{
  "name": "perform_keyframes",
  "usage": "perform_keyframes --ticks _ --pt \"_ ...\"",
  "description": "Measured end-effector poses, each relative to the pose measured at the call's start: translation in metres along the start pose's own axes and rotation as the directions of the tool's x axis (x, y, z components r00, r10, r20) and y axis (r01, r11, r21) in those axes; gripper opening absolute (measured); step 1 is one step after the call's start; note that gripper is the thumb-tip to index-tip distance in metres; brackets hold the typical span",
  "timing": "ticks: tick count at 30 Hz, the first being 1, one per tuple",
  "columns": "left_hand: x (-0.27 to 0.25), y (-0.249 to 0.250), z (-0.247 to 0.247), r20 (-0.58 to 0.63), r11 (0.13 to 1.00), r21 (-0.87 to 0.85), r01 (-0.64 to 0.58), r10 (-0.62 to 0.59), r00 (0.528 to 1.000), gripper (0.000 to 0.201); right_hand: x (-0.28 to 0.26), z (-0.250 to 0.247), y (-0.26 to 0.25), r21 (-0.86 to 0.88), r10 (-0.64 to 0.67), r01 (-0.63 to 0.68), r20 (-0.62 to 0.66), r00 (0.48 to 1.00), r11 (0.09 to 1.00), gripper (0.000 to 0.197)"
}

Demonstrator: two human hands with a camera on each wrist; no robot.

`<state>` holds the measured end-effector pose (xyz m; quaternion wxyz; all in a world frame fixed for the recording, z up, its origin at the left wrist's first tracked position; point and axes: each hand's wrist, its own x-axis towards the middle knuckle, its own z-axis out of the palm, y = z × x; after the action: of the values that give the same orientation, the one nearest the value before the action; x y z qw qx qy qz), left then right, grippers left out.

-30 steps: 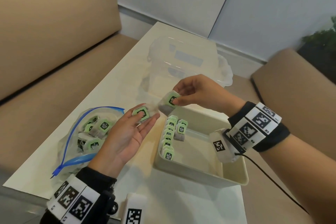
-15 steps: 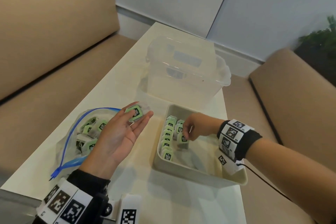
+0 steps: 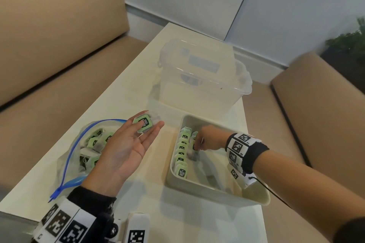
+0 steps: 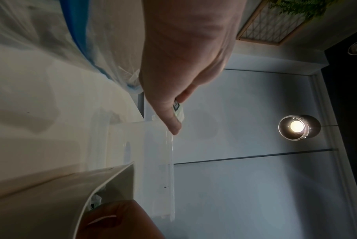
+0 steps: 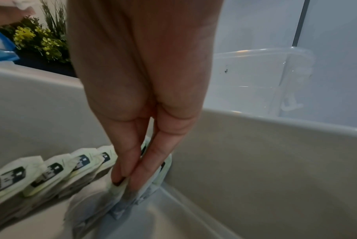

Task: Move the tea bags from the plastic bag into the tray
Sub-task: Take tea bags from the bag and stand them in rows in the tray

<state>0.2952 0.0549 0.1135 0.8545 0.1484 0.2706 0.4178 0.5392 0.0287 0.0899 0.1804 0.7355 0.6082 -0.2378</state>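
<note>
A clear zip plastic bag (image 3: 65,156) with a blue seal lies at the left, with several green-labelled tea bags (image 3: 96,140) inside. To its right stands the beige tray (image 3: 217,193), with a row of upright tea bags (image 3: 182,156) along its left wall. My left hand (image 3: 150,134) is palm up between bag and tray. Its thumb holds one tea bag (image 3: 142,124) against its fingers, which the left wrist view also shows (image 4: 178,110). My right hand (image 3: 199,142) reaches down into the tray and pinches a tea bag (image 5: 120,189) beside the row, near the tray floor.
A clear plastic container (image 3: 201,77) stands just beyond the tray on the white table (image 3: 128,89). Tan benches flank the table on both sides. A marker block (image 3: 136,231) lies at the near edge.
My right hand has come down from above the tray's far corner into the tray with its tea bag. My left hand has stayed palm up with its tea bag.
</note>
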Motion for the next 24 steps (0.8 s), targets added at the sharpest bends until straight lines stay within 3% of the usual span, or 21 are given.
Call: perform_keyframes --ticks 6,10,11,13,16,18,24 --pt "0.000 -0.003 0.004 0.038 0.999 -0.001 0.045 -0.045 0.998 0.029 -0.003 0.002 -0.001 -0.066 -0.048 0.047 -0.016 0.999 0.997 0.024" --pt "-0.001 -0.007 0.005 0.046 0.999 0.032 0.037 -0.038 0.998 0.026 -0.014 -0.018 -0.008 -0.141 -0.106 0.088 -0.124 0.987 0.986 0.020" --pt "-0.001 -0.007 0.005 0.042 0.999 0.037 0.029 -0.031 0.999 0.024 -0.019 -0.029 -0.012 -0.083 -0.128 0.117 -0.152 0.980 0.990 0.020" --pt "-0.001 -0.009 0.006 0.030 0.999 0.043 0.011 -0.012 0.999 0.019 -0.032 -0.053 -0.023 0.214 -0.190 0.232 -0.200 0.961 0.949 0.023" --pt "0.000 -0.012 0.009 0.010 0.993 0.114 -0.038 0.037 0.999 0.011 -0.053 -0.077 -0.047 0.570 -0.294 0.426 -0.314 0.903 0.703 0.030" --pt "0.000 -0.013 0.011 0.008 0.965 0.244 -0.097 0.098 0.995 0.005 -0.060 -0.080 -0.060 0.609 -0.312 0.497 -0.390 0.866 0.618 0.032" --pt "-0.001 -0.012 0.009 0.102 0.736 0.583 -0.345 0.354 0.930 0.002 -0.067 -0.073 -0.069 0.525 -0.375 0.569 -0.435 0.818 0.633 0.040"
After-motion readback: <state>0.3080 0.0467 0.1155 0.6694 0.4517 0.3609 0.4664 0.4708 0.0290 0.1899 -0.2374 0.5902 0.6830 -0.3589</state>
